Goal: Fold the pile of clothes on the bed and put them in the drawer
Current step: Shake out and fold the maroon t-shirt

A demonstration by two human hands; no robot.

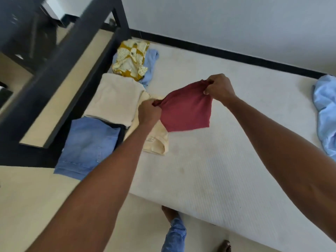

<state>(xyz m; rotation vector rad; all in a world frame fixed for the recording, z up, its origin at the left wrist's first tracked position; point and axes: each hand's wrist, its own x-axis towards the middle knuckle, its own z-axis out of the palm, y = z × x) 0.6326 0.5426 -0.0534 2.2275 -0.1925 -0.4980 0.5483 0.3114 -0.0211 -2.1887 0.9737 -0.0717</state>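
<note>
A dark red garment [185, 110] hangs above the white mattress [227, 142], stretched between both hands. My left hand [149, 113] grips its left corner and my right hand [218, 88] pinches its upper right corner. Beneath it lies a folded cream shirt [158, 140]. Along the bed's left edge sit folded blue jeans [87, 144], a folded beige garment [114, 100], and a yellow patterned cloth [131, 59] on top of a light blue one [151, 64]. A crumpled light blue garment [325, 110] lies at the right edge.
A black bed frame with a tan panel [60, 84] runs along the left side. A white wall with black skirting [227, 53] stands behind the bed. My feet and a jeans leg [174, 231] show on the pale floor at the bed's near edge.
</note>
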